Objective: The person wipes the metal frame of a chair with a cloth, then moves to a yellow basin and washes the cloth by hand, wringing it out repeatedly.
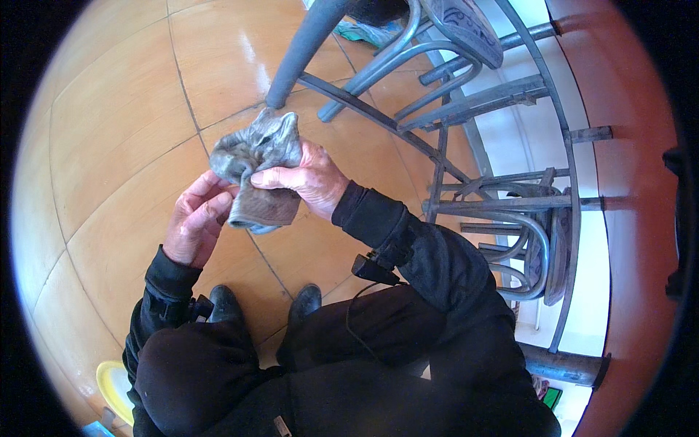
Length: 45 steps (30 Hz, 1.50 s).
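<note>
A crumpled grey cloth item (267,210), with a brownish patch on its lower part, hangs above the tiled floor between both hands. My right hand (311,177) grips it from the right, the thumb lying across its middle. My left hand (202,213) is at its lower left edge, with thumb and fingers bent close to the fabric; whether they pinch it is hard to see. What kind of item the cloth is cannot be told. Two dark shoes (225,306) stand on the floor below.
Metal chair frames with patterned seats (469,27) stand at the upper right and right. A thick metal leg (306,49) and crossbars (382,117) rise just beyond my right hand. A reddish-brown surface (628,136) lies far right. A yellow-rimmed round object (112,390) sits lower left.
</note>
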{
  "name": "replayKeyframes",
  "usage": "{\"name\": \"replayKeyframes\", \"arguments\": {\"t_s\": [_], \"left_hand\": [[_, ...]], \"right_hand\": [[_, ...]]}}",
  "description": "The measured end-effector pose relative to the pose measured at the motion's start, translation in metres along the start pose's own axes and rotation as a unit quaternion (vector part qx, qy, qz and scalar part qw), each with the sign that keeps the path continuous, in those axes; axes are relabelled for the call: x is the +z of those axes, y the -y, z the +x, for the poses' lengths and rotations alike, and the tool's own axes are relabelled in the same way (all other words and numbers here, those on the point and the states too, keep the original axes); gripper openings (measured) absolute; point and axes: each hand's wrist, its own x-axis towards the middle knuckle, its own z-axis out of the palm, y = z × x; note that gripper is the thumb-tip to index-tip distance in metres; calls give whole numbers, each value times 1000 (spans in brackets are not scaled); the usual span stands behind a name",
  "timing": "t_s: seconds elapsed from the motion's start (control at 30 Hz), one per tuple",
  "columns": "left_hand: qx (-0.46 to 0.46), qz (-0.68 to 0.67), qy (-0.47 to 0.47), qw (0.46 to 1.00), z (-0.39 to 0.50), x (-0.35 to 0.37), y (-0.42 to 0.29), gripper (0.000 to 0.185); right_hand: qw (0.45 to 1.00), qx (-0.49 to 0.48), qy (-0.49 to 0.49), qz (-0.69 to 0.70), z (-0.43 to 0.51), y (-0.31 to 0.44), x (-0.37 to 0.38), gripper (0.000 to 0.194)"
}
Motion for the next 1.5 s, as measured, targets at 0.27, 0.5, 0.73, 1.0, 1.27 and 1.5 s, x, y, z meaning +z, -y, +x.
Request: {"name": "replayKeyframes", "arguments": {"t_s": [0.27,0.5,0.73,1.0,1.27,1.5], "left_hand": [[-160,74,-14,984,3,-7,-1,57],[-181,81,-28,980,7,-9,0,54],[-184,82,-36,979,10,-17,7,55],[-192,79,-87,974,16,-26,18,51],[-203,99,-175,959,14,-40,29,44],[-230,82,-205,948,33,-49,42,42]], "right_hand": [[984,36,-60,-162,-24,21,-73,34],[948,67,-293,-107,-86,20,-174,26],[771,-95,-625,-78,-127,-1,-300,33],[484,65,-754,-439,-121,-2,-445,72],[495,155,-669,-532,-94,-35,-522,89],[477,199,-635,-574,-84,-28,-577,78]]}}
